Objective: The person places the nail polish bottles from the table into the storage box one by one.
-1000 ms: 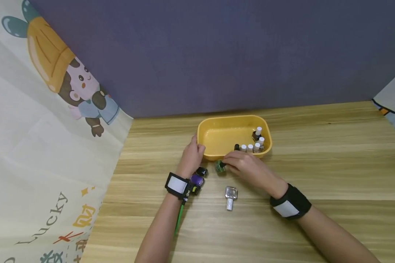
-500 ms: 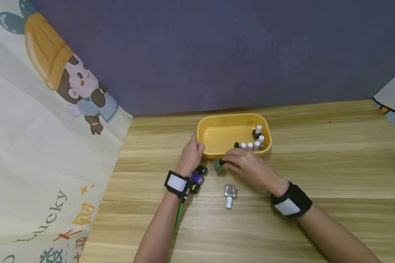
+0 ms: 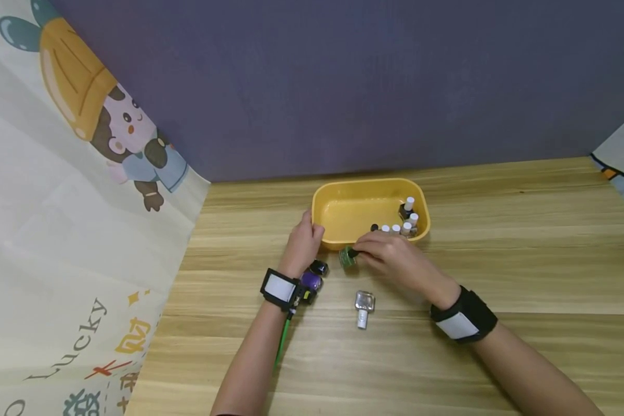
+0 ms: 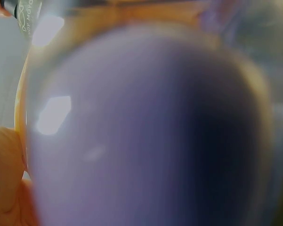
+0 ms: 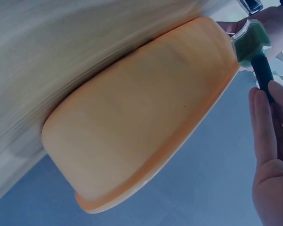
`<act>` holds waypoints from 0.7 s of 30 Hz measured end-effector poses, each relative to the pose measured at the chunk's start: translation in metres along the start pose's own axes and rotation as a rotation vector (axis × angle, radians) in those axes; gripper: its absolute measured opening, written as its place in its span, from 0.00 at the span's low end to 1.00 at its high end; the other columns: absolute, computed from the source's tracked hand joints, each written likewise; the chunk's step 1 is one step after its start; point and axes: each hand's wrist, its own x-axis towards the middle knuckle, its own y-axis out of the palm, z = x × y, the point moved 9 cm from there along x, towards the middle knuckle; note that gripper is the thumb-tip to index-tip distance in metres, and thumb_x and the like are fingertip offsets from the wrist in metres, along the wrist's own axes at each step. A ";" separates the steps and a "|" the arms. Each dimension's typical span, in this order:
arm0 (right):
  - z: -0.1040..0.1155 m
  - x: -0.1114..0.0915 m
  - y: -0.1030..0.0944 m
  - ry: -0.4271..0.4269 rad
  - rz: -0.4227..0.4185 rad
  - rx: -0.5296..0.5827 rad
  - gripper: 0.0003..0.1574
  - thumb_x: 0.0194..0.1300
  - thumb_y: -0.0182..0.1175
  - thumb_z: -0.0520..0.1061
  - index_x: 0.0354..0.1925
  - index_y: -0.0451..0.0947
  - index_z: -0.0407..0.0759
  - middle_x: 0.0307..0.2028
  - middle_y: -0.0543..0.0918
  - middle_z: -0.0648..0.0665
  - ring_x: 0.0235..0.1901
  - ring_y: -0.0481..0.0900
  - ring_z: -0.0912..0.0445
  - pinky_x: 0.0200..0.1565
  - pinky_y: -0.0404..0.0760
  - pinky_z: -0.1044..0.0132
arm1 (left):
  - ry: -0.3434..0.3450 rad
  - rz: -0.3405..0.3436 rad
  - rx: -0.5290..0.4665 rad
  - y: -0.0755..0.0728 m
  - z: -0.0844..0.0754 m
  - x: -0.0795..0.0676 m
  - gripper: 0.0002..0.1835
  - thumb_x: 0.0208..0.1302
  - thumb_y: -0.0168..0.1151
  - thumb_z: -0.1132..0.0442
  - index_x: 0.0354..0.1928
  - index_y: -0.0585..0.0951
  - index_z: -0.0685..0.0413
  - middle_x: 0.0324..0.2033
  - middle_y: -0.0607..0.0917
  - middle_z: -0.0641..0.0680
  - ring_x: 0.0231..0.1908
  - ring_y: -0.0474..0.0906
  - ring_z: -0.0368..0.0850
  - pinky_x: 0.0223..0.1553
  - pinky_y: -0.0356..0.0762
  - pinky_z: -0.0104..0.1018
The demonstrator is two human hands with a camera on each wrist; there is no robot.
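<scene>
My right hand (image 3: 397, 260) pinches a green nail polish bottle (image 3: 347, 256) by its black cap, just in front of the yellow bin (image 3: 421, 234). In the right wrist view the green nail polish (image 5: 249, 42) points away from the fingertips. At the bin's left front corner, my left hand (image 3: 303, 245) grips the wall. Nail polish bottles with white caps (image 3: 409, 203) and one black cap (image 3: 374, 227) stand along the bin's right end and front wall. A purple bottle (image 4: 122, 132), very near and blurred, fills most of the left wrist view.
By the left wrist, a black bottle (image 3: 319, 267) and the purple bottle (image 3: 311, 281) lie on the wooden table (image 3: 525, 260). A clear bottle with a white cap (image 3: 364, 301) lies in front of the bin. A dark blue panel (image 3: 374, 86) rises behind.
The right hand has risen slightly toward the bin with the green nail polish, whose bottle has tilted a little. The left hand stays at the bin's corner.
</scene>
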 end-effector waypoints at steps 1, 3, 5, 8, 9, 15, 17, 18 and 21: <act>0.000 0.000 -0.001 -0.005 -0.009 0.000 0.13 0.60 0.57 0.45 0.42 0.81 0.43 0.43 0.81 0.48 0.44 0.78 0.57 0.47 0.74 0.66 | 0.000 0.000 -0.001 0.000 0.000 0.000 0.28 0.66 0.41 0.54 0.67 0.58 0.53 0.28 0.74 0.51 0.24 0.70 0.43 0.23 0.69 0.35; 0.000 0.001 -0.005 -0.016 -0.030 -0.004 0.12 0.58 0.59 0.44 0.41 0.81 0.42 0.42 0.81 0.48 0.43 0.78 0.57 0.47 0.74 0.67 | 0.002 0.001 -0.001 0.000 0.000 0.000 0.28 0.66 0.41 0.54 0.67 0.58 0.53 0.28 0.74 0.51 0.24 0.70 0.43 0.23 0.69 0.35; -0.001 0.001 -0.008 -0.025 -0.053 -0.003 0.12 0.56 0.60 0.43 0.40 0.81 0.42 0.41 0.81 0.48 0.43 0.78 0.57 0.46 0.74 0.67 | 0.006 -0.002 0.003 0.001 0.001 0.000 0.28 0.66 0.41 0.55 0.67 0.58 0.52 0.27 0.74 0.51 0.24 0.70 0.43 0.23 0.69 0.35; -0.004 0.000 -0.011 -0.031 -0.062 0.012 0.12 0.56 0.61 0.42 0.40 0.81 0.41 0.41 0.81 0.47 0.42 0.79 0.56 0.45 0.74 0.68 | 0.011 -0.011 0.015 0.001 0.001 0.001 0.27 0.65 0.41 0.55 0.67 0.58 0.52 0.27 0.73 0.50 0.24 0.70 0.43 0.24 0.69 0.35; -0.004 0.000 -0.011 -0.029 -0.059 0.018 0.13 0.56 0.60 0.42 0.41 0.81 0.41 0.41 0.81 0.47 0.43 0.79 0.56 0.46 0.74 0.68 | 0.012 -0.013 0.018 0.001 0.001 0.001 0.27 0.65 0.41 0.55 0.67 0.58 0.51 0.27 0.73 0.50 0.24 0.70 0.43 0.24 0.69 0.35; -0.005 0.000 -0.013 -0.030 -0.055 0.025 0.13 0.56 0.60 0.42 0.41 0.81 0.41 0.42 0.81 0.47 0.43 0.79 0.56 0.46 0.74 0.68 | -0.002 -0.014 0.022 0.001 0.001 0.001 0.28 0.65 0.41 0.55 0.67 0.58 0.51 0.26 0.73 0.50 0.24 0.70 0.43 0.24 0.69 0.35; -0.005 0.001 -0.013 -0.031 -0.059 0.027 0.13 0.56 0.60 0.42 0.41 0.81 0.41 0.42 0.81 0.47 0.43 0.78 0.56 0.46 0.74 0.68 | -0.004 -0.014 0.025 0.001 0.001 0.001 0.28 0.65 0.41 0.54 0.67 0.58 0.51 0.26 0.73 0.51 0.24 0.70 0.43 0.24 0.69 0.35; -0.005 0.001 -0.013 -0.031 -0.060 0.028 0.13 0.56 0.60 0.42 0.41 0.81 0.41 0.42 0.81 0.48 0.43 0.78 0.56 0.46 0.74 0.68 | -0.003 -0.014 0.027 0.001 0.001 0.001 0.28 0.65 0.40 0.54 0.67 0.58 0.51 0.26 0.73 0.51 0.24 0.70 0.43 0.24 0.69 0.35; -0.005 0.001 -0.014 -0.032 -0.064 0.033 0.13 0.56 0.60 0.42 0.41 0.81 0.41 0.42 0.81 0.48 0.43 0.78 0.57 0.46 0.74 0.68 | 0.000 -0.014 0.031 0.001 0.001 0.002 0.28 0.65 0.40 0.54 0.67 0.58 0.51 0.26 0.73 0.51 0.24 0.70 0.44 0.24 0.69 0.35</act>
